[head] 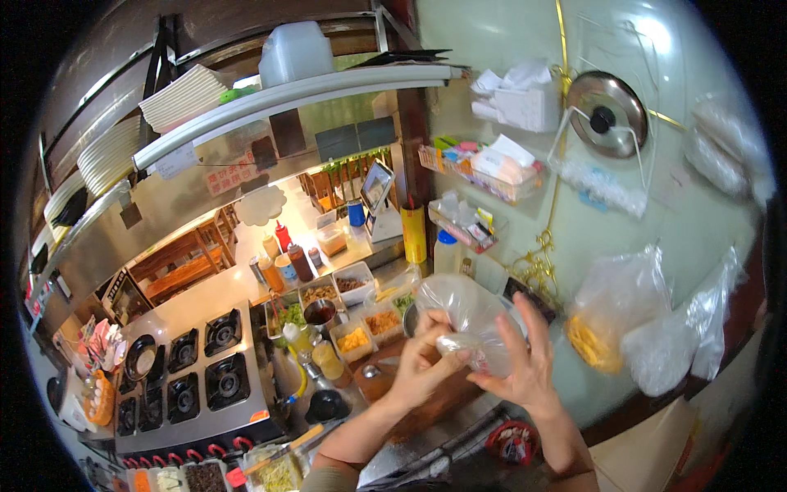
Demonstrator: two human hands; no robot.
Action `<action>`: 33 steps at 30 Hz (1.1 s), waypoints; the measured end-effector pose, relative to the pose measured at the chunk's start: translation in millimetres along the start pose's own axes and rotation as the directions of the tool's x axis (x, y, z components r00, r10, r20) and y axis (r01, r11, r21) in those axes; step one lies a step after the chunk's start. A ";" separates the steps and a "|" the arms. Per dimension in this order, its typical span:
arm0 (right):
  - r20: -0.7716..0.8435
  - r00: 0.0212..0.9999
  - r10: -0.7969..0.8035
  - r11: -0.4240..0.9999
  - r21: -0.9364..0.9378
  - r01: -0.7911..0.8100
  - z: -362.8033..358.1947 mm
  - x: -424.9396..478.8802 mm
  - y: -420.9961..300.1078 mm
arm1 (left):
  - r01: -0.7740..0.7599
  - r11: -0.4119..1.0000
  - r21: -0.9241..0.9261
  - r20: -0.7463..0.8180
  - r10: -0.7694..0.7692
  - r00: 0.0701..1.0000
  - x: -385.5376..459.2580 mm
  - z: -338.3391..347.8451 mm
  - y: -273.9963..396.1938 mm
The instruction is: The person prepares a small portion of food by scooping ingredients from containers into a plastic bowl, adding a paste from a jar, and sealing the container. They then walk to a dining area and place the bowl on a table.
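Observation:
A clear plastic bag [461, 301], puffed out, is between my two hands above a wooden cutting board [384, 375]. My left hand [430, 357] pinches the gathered plastic between thumb and fingers. Opposite it, my right hand [522, 363] is raised with its fingers spread, its thumb close to the bag's lower side; whether it touches the plastic I cannot tell. What the bag holds is not clear. Beyond the hands stand plastic tubs with yellow diced food [353, 340] and orange-brown shredded food [384, 321].
A multi-burner gas stove [203, 375] lies left. Squeeze bottles [300, 263] stand on the counter ahead. Wall baskets [479, 172], a pan lid [607, 115] and hanging plastic bags [621, 307] are right. A shelf [295, 95] with stacked plates [184, 98] runs overhead.

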State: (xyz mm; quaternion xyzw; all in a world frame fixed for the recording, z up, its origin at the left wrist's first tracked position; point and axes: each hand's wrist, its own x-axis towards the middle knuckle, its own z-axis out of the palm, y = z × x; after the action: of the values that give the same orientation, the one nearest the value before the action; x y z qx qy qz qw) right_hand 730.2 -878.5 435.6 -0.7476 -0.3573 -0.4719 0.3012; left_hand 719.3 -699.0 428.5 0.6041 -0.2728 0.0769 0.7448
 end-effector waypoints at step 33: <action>0.096 0.897 0.432 0.806 -0.488 -0.336 -141.4 -226.4 -10.9 | 0.824 0.525 0.214 0.839 -0.531 0.120 -71.0 175.8 -178.7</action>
State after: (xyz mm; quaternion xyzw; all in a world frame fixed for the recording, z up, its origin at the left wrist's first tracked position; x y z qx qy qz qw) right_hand 584.2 -1040.4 281.1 -0.8980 -0.1048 -0.3933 0.1673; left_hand 683.9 -895.5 261.1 0.4901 -0.2864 -0.6176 0.5443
